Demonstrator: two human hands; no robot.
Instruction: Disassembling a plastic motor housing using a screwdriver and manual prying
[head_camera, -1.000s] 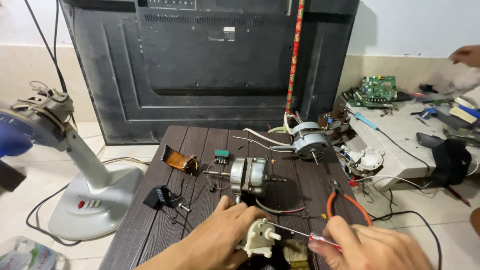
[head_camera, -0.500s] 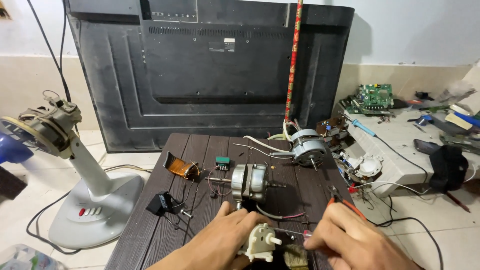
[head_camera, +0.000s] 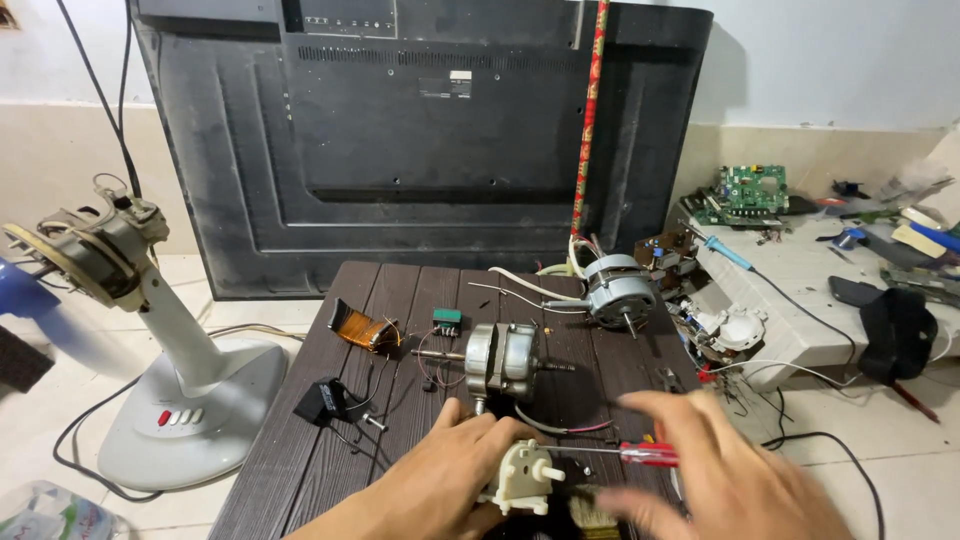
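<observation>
your left hand (head_camera: 440, 480) wrapped round cream plastic gearbox (head_camera: 522, 478) at near edge of dark slatted table (head_camera: 300, 470), fingers curled on its left side, knob sticking out toward right

your right hand (head_camera: 720, 470) blurry, fingers spread and loose, hovering just over red-handled screwdriver (head_camera: 640, 455); can't tell if you're actually touching it. screwdriver lies flat, shaft pointing at gearbox

silver fan motor (head_camera: 500, 358) just beyond your knuckles, second motor (head_camera: 615, 292) further back right. stripped fan stand (head_camera: 170, 380) on floor left, big black TV back panel (head_camera: 420, 130) leaning on wall
</observation>
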